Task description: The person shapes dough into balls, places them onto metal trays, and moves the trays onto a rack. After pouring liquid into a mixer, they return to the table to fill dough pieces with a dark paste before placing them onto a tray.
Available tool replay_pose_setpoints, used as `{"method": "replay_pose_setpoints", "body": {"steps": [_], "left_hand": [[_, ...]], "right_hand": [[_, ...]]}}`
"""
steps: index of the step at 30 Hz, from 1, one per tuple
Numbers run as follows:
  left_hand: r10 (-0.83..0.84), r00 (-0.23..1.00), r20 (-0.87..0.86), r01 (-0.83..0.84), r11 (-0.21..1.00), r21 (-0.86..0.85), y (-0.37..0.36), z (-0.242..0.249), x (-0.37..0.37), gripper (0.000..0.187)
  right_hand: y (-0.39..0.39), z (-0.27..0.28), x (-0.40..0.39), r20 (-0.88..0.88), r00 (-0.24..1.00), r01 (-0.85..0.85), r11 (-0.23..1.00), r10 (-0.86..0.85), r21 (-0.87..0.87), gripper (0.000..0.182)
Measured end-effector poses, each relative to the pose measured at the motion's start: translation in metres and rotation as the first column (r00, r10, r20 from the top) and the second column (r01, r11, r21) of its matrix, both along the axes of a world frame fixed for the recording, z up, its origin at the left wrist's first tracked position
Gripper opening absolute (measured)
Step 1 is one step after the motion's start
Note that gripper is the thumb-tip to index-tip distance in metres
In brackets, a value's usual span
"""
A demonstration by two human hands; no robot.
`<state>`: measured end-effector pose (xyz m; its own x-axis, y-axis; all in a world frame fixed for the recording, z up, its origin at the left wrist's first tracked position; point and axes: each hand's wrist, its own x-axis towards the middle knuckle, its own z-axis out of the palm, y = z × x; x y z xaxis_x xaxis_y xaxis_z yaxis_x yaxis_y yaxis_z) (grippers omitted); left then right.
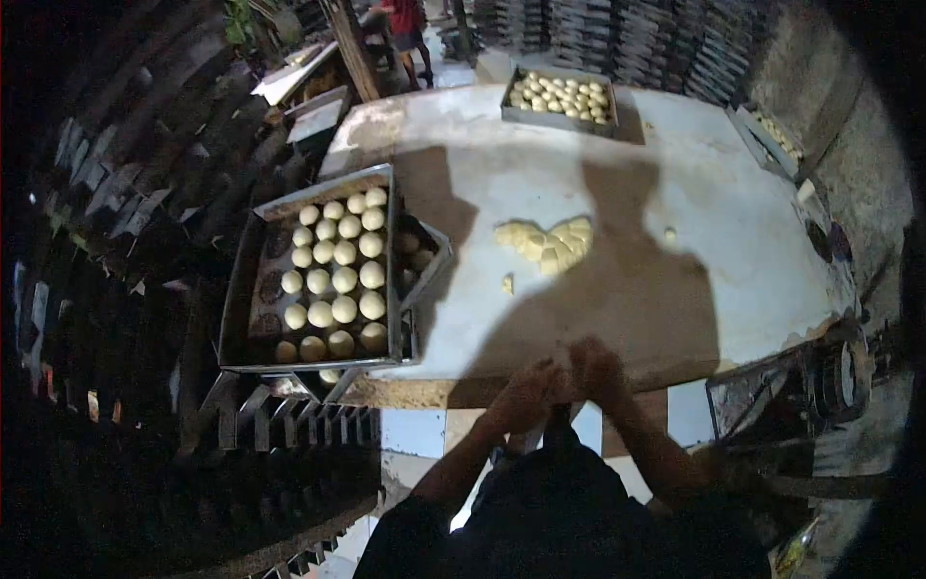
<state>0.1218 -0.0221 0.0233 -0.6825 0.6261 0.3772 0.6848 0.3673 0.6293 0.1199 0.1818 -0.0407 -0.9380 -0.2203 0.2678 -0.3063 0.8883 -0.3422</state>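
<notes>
My left hand [528, 394] and my right hand [593, 369] are close together at the near edge of the table, in my own shadow. The fingers of both look curled inward, but the dim light hides what they hold, if anything. Beyond them on the tabletop lies a cluster of cut dough pieces [552, 245], pale yellow and pressed side by side. One small dough piece [507, 284] sits apart, nearer to me, and another dough bit [670, 234] is off to the right.
At left, a metal tray [394, 261] with rows of round dough balls [344, 281] rests over another tray. A second filled tray [558, 122] stands at the far edge, a third tray [767, 142] at far right. Behind are stacked racks [617, 43] and a person [409, 34].
</notes>
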Motion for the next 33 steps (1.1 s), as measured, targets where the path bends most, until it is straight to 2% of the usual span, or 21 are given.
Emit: {"method": "replay_pose_setpoints", "body": {"steps": [2, 3, 5, 6, 7, 9, 10, 11, 13, 16, 17, 18, 20, 22, 23, 25, 28, 30, 31, 32, 33], "left_hand": [[0.04, 0.994, -0.1, -0.015, 0.97, 0.244, 0.004, -0.027, -0.016, 0.032], [0.039, 0.999, 0.008, -0.04, 0.991, 0.127, 0.001, -0.084, -0.038, 0.032], [0.24, 0.966, 0.095, -0.239, 0.971, -0.019, -0.006, -0.106, -0.062, 0.029], [0.421, 0.904, 0.067, -0.42, 0.907, -0.039, -0.005, -0.078, -0.071, 0.026], [0.417, 0.851, 0.319, -0.461, 0.884, 0.075, -0.01, -0.102, -0.074, 0.023], [0.547, 0.816, 0.188, -0.53, 0.837, -0.134, -0.017, -0.111, -0.065, 0.023], [0.42, 0.907, 0.013, -0.401, 0.874, -0.274, -0.027, -0.106, -0.06, 0.022], [0.25, 0.956, -0.155, -0.291, 0.873, -0.392, -0.037, -0.101, -0.055, 0.021], [0.22, 0.939, -0.263, -0.325, 0.815, -0.48, -0.057, -0.1, -0.064, 0.02], [0.479, 0.832, -0.279, -0.554, 0.741, -0.379, -0.045, -0.096, -0.11, 0.022], [0.452, 0.846, -0.282, -0.522, 0.81, -0.268, -0.041, -0.117, -0.134, 0.025], [0.556, 0.815, -0.161, -0.579, 0.771, -0.267, -0.025, -0.13, -0.144, 0.026], [0.729, 0.68, 0.079, -0.682, 0.669, -0.294, 0.022, -0.149, -0.141, 0.03], [0.641, 0.767, -0.017, -0.64, 0.764, -0.075, 0.056, -0.124, -0.121, 0.031], [0.463, 0.86, -0.213, -0.51, 0.79, -0.341, 0.059, -0.105, -0.102, 0.039], [0.373, 0.907, -0.197, -0.421, 0.832, -0.362, 0.042, -0.095, -0.075, 0.037], [0.28, 0.924, -0.259, -0.381, 0.712, -0.59, -0.035, -0.137, -0.069, 0.029], [0.363, 0.872, -0.329, -0.49, 0.609, -0.624, -0.053, -0.148, -0.095, 0.025], [0.524, 0.81, -0.263, -0.581, 0.659, -0.478, -0.035, -0.117, -0.132, 0.022], [0.661, 0.733, -0.16, -0.671, 0.666, -0.325, -0.021, -0.105, -0.157, 0.018], [0.666, 0.733, -0.139, -0.68, 0.706, -0.201, -0.018, -0.131, -0.164, 0.023]], "right_hand": [[0.024, 0.032, -0.03, -0.018, 0.992, 0.111, 0.947, -0.122, -0.3, 0.017], [0.041, 0.029, -0.044, -0.07, 0.985, 0.121, 0.912, -0.161, -0.392, 0.016], [0.077, 0.014, -0.059, -0.041, 0.964, 0.202, 0.822, -0.263, -0.533, 0.019], [0.096, -0.001, -0.063, 0.038, 0.949, 0.278, 0.774, -0.313, -0.569, 0.024], [0.115, -0.019, -0.058, 0.116, 0.927, 0.352, 0.723, -0.356, -0.594, 0.03], [0.155, -0.079, -0.03, -0.047, 0.979, 0.179, 0.951, -0.197, -0.251, 0.027], [0.172, -0.098, -0.021, -0.111, 0.99, 0.082, 0.995, -0.087, -0.048, 0.025], [0.187, -0.101, -0.014, -0.122, 0.992, 0.044, 0.999, -0.044, -0.004, 0.026], [0.21, -0.098, -0.004, -0.129, 0.991, -0.031, 0.996, 0.041, 0.082, 0.03], [0.211, -0.06, -0.067, -0.132, 0.99, -0.046, 0.999, 0.045, -0.002, 0.033], [0.198, -0.055, -0.093, -0.004, 1.0, 0.03, 0.994, -0.031, -0.107, 0.034], [0.179, -0.052, -0.111, 0.135, 0.987, 0.116, 0.973, -0.09, -0.199, 0.035], [0.136, -0.075, -0.124, 0.034, 0.995, 0.094, 0.992, -0.092, -0.079, 0.04], [0.099, -0.055, -0.098, 0.124, 0.991, 0.059, 0.998, -0.056, -0.022, 0.039], [0.106, -0.056, -0.079, 0.182, 0.98, -0.081, 0.997, 0.081, -0.006, 0.038], [0.141, -0.065, -0.055, 0.292, 0.895, -0.352, 0.936, 0.336, 0.003, 0.037], [0.203, -0.103, -0.079, 0.121, 0.981, -0.16, 0.986, 0.154, 0.039, 0.034], [0.194, -0.062, -0.135, 0.231, 0.972, -0.041, 0.998, 0.05, -0.042, 0.034], [0.185, -0.045, -0.155, 0.287, 0.958, 0.022, 0.997, 0.0, -0.074, 0.034], [0.168, -0.065, -0.158, 0.177, 0.981, 0.09, 0.994, -0.077, -0.067, 0.035], [0.147, -0.1, -0.158, 0.069, 0.987, 0.152, 0.986, -0.147, -0.064, 0.035]]}}
